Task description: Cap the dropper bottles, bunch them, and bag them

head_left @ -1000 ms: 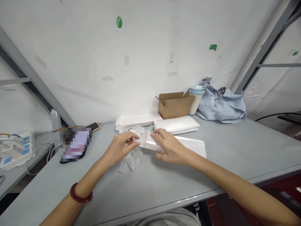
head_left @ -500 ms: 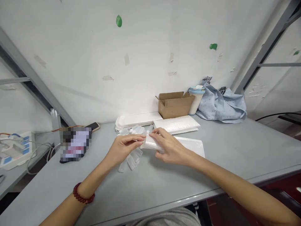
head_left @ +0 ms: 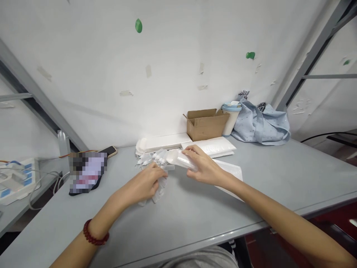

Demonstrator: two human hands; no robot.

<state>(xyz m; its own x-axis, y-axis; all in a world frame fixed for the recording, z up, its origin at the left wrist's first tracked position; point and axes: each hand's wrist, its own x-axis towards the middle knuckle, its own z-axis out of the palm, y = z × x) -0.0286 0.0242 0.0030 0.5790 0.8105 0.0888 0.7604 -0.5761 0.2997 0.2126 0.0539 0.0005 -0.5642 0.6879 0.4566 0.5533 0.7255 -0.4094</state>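
My right hand (head_left: 205, 165) is closed round a white padded sleeve (head_left: 178, 158), whose open-looking end points left. My left hand (head_left: 147, 182), fingers bent downward, is over a pile of small clear plastic pieces (head_left: 160, 191); what its fingertips hold is hidden. More clear pieces with white tips (head_left: 152, 158) lie behind it. A flat white sheet or bag (head_left: 231, 171) lies under and beyond my right wrist. Behind my hands are a stack of white envelopes (head_left: 167, 140) and a second white padded stack (head_left: 214, 147).
At the back stand an open cardboard box (head_left: 208, 126), a cup with a blue lid (head_left: 231, 115) and a light blue cloth bag (head_left: 259, 124). A blurred-out item (head_left: 89, 173), a phone (head_left: 111, 150) and a power strip (head_left: 19, 180) are on the left.
My left hand has left the end of the white sleeve and moved down and left to the clear pieces. My right hand still holds the sleeve.
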